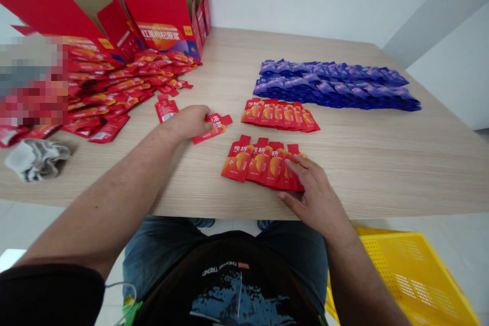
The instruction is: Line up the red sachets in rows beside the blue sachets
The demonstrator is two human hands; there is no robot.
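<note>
My left hand [193, 121] is closed on the left side of a red sachet [212, 132] with orange fruit printed on it, low over the table. Just left of that hand, partly behind the wrist, lies another red sachet [165, 108]. My right hand [311, 183] rests on the right end of an overlapping row of red sachets [260, 162], fingers on top and thumb spread away at the near edge. It covers the last sachets in part. Behind this row lies a second fanned row of red sachets [278, 114].
Two long rows of blue-purple sachets [336, 86] lie at the back right. A large pile of red sachets [114, 91] fills the left, before open red cartons [156, 5]. A crumpled whitish cloth [37, 159] sits at the left. A yellow crate [412, 265] stands below the table's right front edge.
</note>
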